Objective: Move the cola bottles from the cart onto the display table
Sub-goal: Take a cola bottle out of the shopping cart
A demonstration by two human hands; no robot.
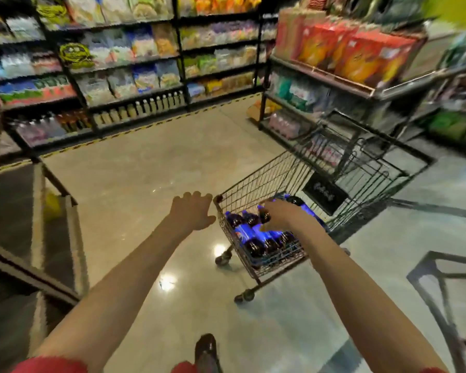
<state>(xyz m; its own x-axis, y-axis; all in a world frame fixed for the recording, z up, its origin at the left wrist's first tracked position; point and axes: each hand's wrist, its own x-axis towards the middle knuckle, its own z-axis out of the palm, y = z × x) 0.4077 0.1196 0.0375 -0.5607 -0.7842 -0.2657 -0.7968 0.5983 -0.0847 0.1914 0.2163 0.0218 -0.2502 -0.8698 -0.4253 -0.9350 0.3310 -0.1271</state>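
Note:
A small wire shopping cart [258,181] stands on the floor ahead of me, right of centre. Several dark cola bottles [256,238] with blue labels and blue caps lie in its basket. My right hand [283,214] reaches into the basket and its fingers close around the neck of one cola bottle [264,215]. My left hand [193,211] hovers just left of the cart's near corner, fingers spread, holding nothing. The display table [38,200], with a dark top and pale legs, stands at the left edge; its surface is partly out of frame.
Shelves of snack bags and drinks [124,71] line the back wall. A dark rack of goods [334,84] stands behind the cart. A black metal frame [439,292] is at the lower right. Glossy floor [145,170] lies between table and cart. My shoe [206,351] shows below.

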